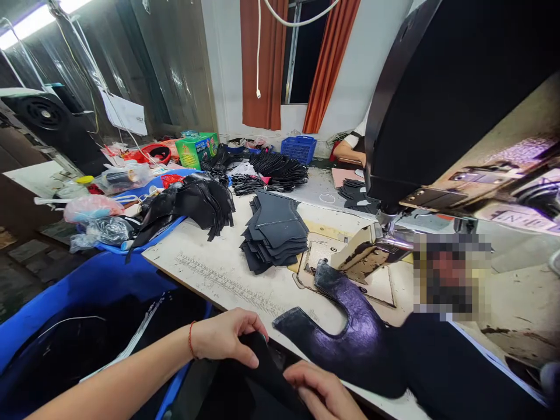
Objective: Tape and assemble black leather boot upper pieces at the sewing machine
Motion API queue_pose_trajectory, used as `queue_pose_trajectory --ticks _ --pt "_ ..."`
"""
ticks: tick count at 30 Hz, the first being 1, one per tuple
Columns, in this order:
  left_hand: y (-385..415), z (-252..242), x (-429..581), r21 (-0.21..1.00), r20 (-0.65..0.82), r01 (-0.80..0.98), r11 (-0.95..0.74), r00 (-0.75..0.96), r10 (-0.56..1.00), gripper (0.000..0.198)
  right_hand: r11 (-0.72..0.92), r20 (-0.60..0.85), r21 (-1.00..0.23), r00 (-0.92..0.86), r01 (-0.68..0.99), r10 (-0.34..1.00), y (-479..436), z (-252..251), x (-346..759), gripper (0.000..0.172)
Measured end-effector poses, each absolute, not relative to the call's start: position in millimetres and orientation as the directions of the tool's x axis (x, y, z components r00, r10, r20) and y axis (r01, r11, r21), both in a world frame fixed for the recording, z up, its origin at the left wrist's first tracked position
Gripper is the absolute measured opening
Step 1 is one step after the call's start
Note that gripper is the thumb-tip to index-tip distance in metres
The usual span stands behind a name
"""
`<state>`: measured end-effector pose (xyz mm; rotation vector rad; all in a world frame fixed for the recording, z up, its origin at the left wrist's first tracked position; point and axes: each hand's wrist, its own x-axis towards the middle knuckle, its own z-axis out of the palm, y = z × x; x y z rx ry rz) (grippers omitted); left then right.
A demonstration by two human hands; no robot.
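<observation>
My left hand (230,338), with a red cord at its wrist, pinches the upper edge of a black sheet of material (258,379) in front of the table edge. Lower and to the right, my right hand (321,388) grips the same sheet along its side, its fingertips partly hidden. A shiny black U-shaped piece (354,344) lies on the table just beyond my right hand, joined or overlapping with more black material at the right. Past it stands the sewing machine (359,251). A stack of dark cut pieces (275,230) rests on the tabletop.
The pale worktable (210,265) has a printed ruler along its front. At left, a blue bin (48,291) holds black pieces. Bundled black strips (280,169), a green box (196,150) and a blue basket (298,150) sit farther back. Another person's arm (350,149) shows behind the machine.
</observation>
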<state>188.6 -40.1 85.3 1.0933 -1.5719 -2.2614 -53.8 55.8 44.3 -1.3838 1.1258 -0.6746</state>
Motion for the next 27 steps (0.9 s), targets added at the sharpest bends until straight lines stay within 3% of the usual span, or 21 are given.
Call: queue_pose_trajectory --ticks 2,4,7,9,13,14,17,20,27 --pt "-39 88 188 0.868 -0.469 -0.254 -0.426 -0.698 -0.541 0.044 -0.151 0.041 -0.888 0.253 -0.434 -0.967 49 58 -60 0.025" --pt "-36 90 187 0.871 -0.469 -0.255 -0.421 -0.686 -0.556 0.042 -0.176 0.159 -0.737 0.087 -0.652 -0.984 37 67 -64 0.025" --pt "-33 91 187 0.877 -0.464 -0.257 -0.406 -0.675 -0.573 0.041 0.025 0.033 -0.525 -0.05 -0.851 -0.998 15 71 -63 0.055" --pt "-31 91 187 0.883 -0.456 -0.258 -0.392 -0.668 -0.588 0.039 0.09 -0.1 -0.472 -0.048 -0.877 -0.994 5 71 -61 0.059" --pt "-30 92 186 0.89 -0.446 -0.261 -0.374 -0.669 -0.594 0.038 0.029 -0.176 -0.541 0.08 -0.841 -0.981 -1 80 -70 0.013" --pt "-30 92 185 0.892 -0.443 -0.264 -0.368 -0.676 -0.589 0.038 0.0 -0.186 -0.571 0.13 -0.821 -0.974 -2 86 -74 0.011" --pt "-32 95 182 0.902 -0.425 -0.272 -0.337 -0.703 -0.571 0.037 -0.072 -0.215 -0.657 0.278 -0.75 -0.936 -3 106 -87 0.024" --pt "-34 100 177 0.913 -0.404 -0.286 -0.292 -0.738 -0.54 0.037 -0.128 -0.222 -0.707 0.39 -0.695 -0.894 -4 126 -94 0.024" --pt "-32 107 168 0.925 -0.379 -0.306 -0.225 -0.789 -0.484 0.038 -0.305 -0.147 -0.63 0.496 -0.714 -0.856 2 146 -91 0.027"
